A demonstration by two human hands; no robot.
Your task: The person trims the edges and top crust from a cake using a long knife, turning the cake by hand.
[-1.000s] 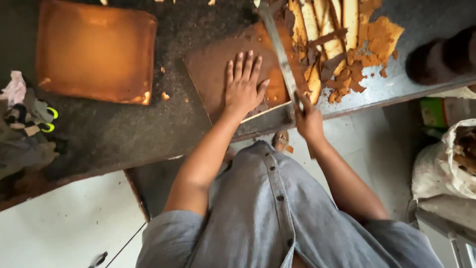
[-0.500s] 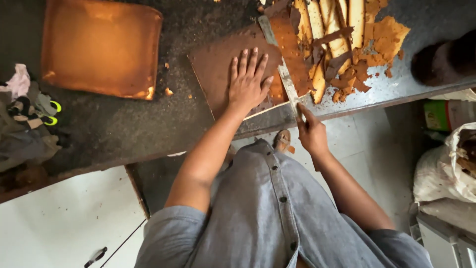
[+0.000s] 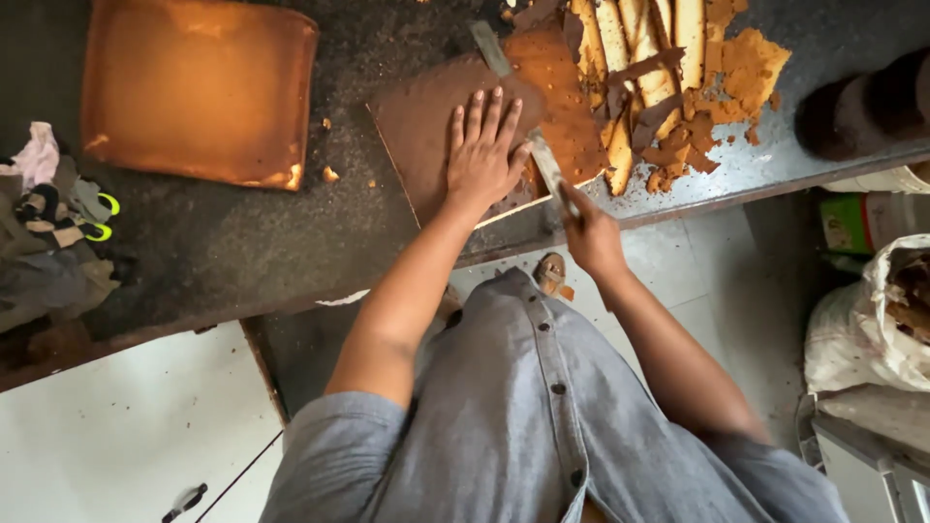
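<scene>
My left hand (image 3: 484, 153) lies flat, fingers spread, on a brown slab of cake (image 3: 421, 131) on the dark counter. My right hand (image 3: 591, 232) grips the handle of a long knife (image 3: 523, 121), whose blade runs up across the slab's right side beside my left hand. To the right of the blade lie several cut strips and crust trimmings (image 3: 659, 87), pale inside and brown outside.
A second, uncut orange-brown cake slab (image 3: 194, 92) sits at the upper left. Crumpled cloths (image 3: 53, 223) lie at the counter's left end. Dark round objects (image 3: 862, 107) stand at the far right. A white sack (image 3: 872, 320) sits on the floor at the right.
The knife blade has slid forward along the slab's right edge, and my right hand has moved slightly up and left with it. My left hand stays pressed on the slab.
</scene>
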